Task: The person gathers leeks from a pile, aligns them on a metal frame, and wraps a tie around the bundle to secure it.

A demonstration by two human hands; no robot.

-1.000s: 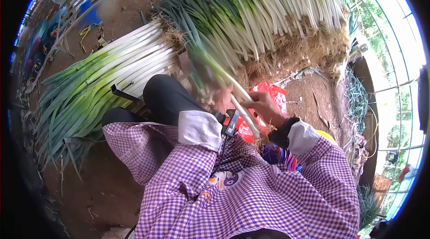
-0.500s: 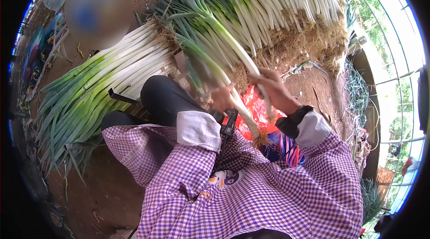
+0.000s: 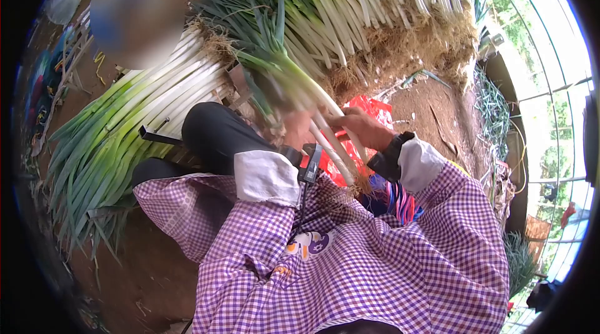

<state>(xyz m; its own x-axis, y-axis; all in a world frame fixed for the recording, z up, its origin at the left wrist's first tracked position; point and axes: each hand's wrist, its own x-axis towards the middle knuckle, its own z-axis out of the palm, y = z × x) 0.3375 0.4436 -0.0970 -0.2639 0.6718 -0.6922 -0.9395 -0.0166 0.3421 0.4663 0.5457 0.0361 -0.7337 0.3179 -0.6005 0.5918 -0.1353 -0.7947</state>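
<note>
My left hand (image 3: 299, 127), blurred by motion, is closed round leeks (image 3: 334, 156) whose white stalks slant down toward my lap, roots at the lower end. Close by on the right, my right hand (image 3: 367, 131) is closed on a white leek stalk alongside them; its fingers are partly hidden. The green leaves of these leeks reach up and left over the pile. Beneath my hands lies a red plastic bag (image 3: 372, 109), and just below my right wrist is a bundle of blue and pink strips (image 3: 400, 202).
A big heap of leeks (image 3: 331, 15) lies ahead, roots toward me. Another stack of leeks (image 3: 137, 109) is at my left beside a metal bar (image 3: 159, 136). Wire mesh (image 3: 556, 102) runs along the right. A blurred round patch (image 3: 137, 15) covers the upper left.
The leek in my right hand has moved left and now lies against the stalks in my left hand. Both hands are closer together, and the view has shifted slightly.
</note>
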